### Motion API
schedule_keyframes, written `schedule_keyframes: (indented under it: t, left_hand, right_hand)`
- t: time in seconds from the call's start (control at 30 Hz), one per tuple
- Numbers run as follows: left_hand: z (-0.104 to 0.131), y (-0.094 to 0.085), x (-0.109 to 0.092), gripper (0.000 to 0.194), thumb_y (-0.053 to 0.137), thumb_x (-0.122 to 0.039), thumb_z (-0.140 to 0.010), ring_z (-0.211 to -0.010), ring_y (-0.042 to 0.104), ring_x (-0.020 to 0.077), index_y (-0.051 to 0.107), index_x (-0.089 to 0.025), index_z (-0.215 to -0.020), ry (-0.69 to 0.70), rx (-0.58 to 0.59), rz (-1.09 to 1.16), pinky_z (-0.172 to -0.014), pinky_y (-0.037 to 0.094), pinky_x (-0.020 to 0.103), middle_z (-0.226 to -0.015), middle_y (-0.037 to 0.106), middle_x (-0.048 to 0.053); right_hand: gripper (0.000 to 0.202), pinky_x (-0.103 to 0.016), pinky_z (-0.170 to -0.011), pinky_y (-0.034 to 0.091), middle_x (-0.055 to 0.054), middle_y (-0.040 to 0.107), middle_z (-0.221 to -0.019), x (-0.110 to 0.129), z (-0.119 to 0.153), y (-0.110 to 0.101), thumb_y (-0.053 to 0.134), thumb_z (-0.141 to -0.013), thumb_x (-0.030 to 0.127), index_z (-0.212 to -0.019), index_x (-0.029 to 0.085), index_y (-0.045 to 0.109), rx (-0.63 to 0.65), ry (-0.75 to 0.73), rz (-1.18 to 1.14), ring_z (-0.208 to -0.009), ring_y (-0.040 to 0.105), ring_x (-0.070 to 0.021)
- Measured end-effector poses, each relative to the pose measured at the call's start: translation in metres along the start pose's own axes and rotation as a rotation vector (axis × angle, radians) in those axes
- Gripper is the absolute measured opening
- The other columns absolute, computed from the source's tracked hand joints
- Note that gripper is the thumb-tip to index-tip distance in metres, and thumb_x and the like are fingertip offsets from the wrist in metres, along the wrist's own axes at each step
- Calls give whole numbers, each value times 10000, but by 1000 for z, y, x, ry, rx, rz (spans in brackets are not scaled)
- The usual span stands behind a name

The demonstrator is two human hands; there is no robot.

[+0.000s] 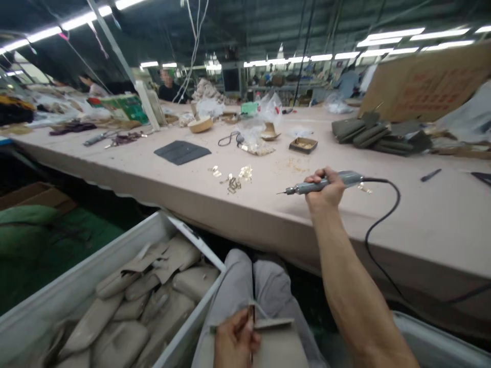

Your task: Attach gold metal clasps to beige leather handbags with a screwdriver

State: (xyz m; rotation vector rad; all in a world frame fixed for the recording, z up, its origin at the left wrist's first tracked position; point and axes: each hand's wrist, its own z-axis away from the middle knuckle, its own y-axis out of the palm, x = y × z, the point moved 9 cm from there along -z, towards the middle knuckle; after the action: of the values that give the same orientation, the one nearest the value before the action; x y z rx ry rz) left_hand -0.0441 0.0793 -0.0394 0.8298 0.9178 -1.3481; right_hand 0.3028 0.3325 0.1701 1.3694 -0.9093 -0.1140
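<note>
My right hand (325,188) is wrapped round a grey electric screwdriver (347,179) above the table's front edge, its thin bit pointing left and its black cable running off to the right. Low in the view, over my lap, my left hand (237,337) pinches the edge of a beige-grey leather piece (282,345). A dark slit or strip shows at the fingertips. On the table lie small metal buckles (233,184) and shiny pale metal parts (245,173), left of the screwdriver's tip.
A white bin (192,240) full of beige-grey leather pieces (126,342) stands at my left. Farther back on the table are a dark flat panel (182,152), a small tray (303,145), stacked dark pieces (378,135) and a large carton (425,84). People sit in the background.
</note>
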Motion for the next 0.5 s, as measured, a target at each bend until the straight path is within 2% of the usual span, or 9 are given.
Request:
schedule_keyframes:
  t: [0.07, 0.17, 0.3, 0.4, 0.5]
  left_hand:
    - [2, 3, -1, 421, 712, -466, -817, -537, 654, 162, 784, -113, -1035, 19, 40, -42, -450, 464, 222, -652, 728, 70]
    - [0, -1, 7, 363, 704, -305, -837, -571, 696, 166, 741, -66, -1108, -60, 6, -34, -496, 528, 225, -711, 771, 96]
    - [-2, -5, 16, 324, 694, -151, -834, -619, 743, 171, 702, -38, -1138, -151, -34, 40, -545, 590, 234, -794, 801, 126]
    - [1, -6, 17, 291, 667, -113, -858, -633, 758, 175, 692, -27, -1135, -164, -35, 80, -578, 619, 244, -762, 795, 118]
    - [3, -6, 20, 291, 643, -82, -865, -619, 760, 178, 679, -13, -1145, -179, -31, 98, -589, 633, 252, -730, 792, 113]
  right_hand:
    - [205, -189, -481, 476, 61, 524, -716, 8, 42, -9, 702, -779, 191, -763, 193, 497, 51, 40, 11, -495, 444, -51]
    - [224, -197, -489, 462, 58, 507, -725, 11, 109, -33, 721, -789, 192, -755, 189, 499, 53, 115, 37, -498, 433, -50]
    - [229, -207, -517, 458, 49, 507, -729, -3, 195, -73, 749, -756, 175, -777, 183, 521, 15, 243, 110, -519, 425, -56]
    - [252, -222, -526, 454, 43, 520, -723, -18, 241, -100, 768, -735, 172, -822, 197, 533, -53, 308, 172, -537, 424, -77]
    - [264, -233, -540, 449, 42, 525, -708, -27, 267, -111, 782, -740, 196, -851, 208, 542, -78, 307, 231, -544, 433, -91]
